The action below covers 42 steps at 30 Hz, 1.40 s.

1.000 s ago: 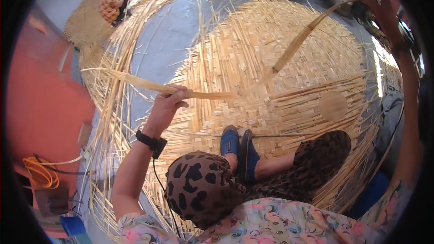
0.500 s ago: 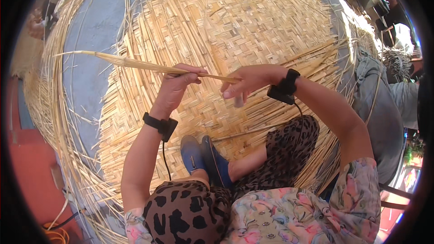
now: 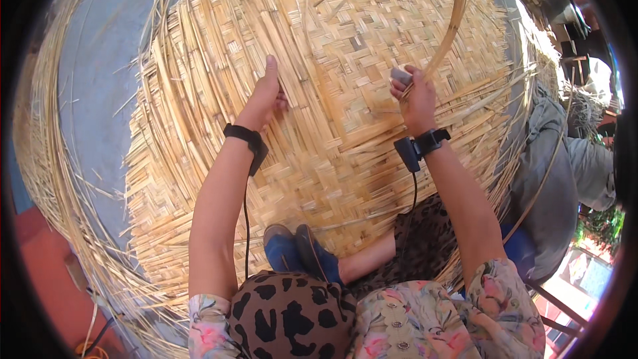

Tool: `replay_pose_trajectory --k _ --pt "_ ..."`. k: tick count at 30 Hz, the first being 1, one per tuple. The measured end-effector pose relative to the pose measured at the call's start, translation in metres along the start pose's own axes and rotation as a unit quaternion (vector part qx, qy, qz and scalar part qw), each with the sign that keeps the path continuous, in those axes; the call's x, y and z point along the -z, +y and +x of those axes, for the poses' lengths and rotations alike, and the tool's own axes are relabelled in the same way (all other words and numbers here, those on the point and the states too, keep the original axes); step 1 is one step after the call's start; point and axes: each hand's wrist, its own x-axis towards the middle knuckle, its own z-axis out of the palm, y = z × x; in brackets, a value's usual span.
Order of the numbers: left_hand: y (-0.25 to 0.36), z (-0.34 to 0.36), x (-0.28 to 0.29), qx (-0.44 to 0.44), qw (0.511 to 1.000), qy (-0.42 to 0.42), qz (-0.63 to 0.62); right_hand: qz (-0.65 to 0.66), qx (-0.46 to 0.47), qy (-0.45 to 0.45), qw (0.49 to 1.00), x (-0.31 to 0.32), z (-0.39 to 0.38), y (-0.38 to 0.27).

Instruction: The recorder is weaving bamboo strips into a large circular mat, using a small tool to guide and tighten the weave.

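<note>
A large woven mat [image 3: 359, 46] of pale split reed lies under both hands. My right hand [image 3: 419, 101], right of the mat's middle, is closed around a long, thin bundle of reed strips [image 3: 458, 6]. The bundle curves up and out past the top edge of the view. A grey wrapping [image 3: 401, 76] shows at a fingertip of that hand. My left hand [image 3: 264, 95] hovers over or rests on the lengthwise reeds left of the middle; I cannot tell if it touches them. Its thumb is stretched out, its fingers are loosely bent, and no strip shows in it.
Loose reed ends [image 3: 149, 186] stick out along the mat's left side. Long reeds [image 3: 50, 166] lie on the grey floor [image 3: 100, 93] farther left. My blue shoes [image 3: 299, 252] stand on the mat's near part. Another person's grey-clad leg [image 3: 541, 193] is at the right.
My left hand has let go of the reed bundle and now is apart from it. My right hand has swung the bundle from the left to the upper right.
</note>
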Motion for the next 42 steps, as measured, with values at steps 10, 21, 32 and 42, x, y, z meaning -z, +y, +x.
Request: replay_pose_trajectory --k 10,21,32,42 --pt "-0.081 -0.085 -0.039 -0.087 0.991 -0.087 -0.058 -0.107 -0.082 -0.201 0.97 -0.039 -0.048 0.086" --pt "-0.068 -0.106 -0.041 -0.166 0.983 0.028 0.068 -0.443 0.136 -0.216 0.859 -0.023 -0.006 0.119" --pt "-0.093 -0.105 -0.046 -0.171 0.985 -0.025 -0.016 -0.293 -0.075 -0.265 0.916 -0.012 -0.037 0.107" --pt "-0.03 -0.089 -0.029 -0.094 0.859 -0.122 -0.488 -0.157 0.012 -0.203 0.967 -0.04 -0.042 0.1"
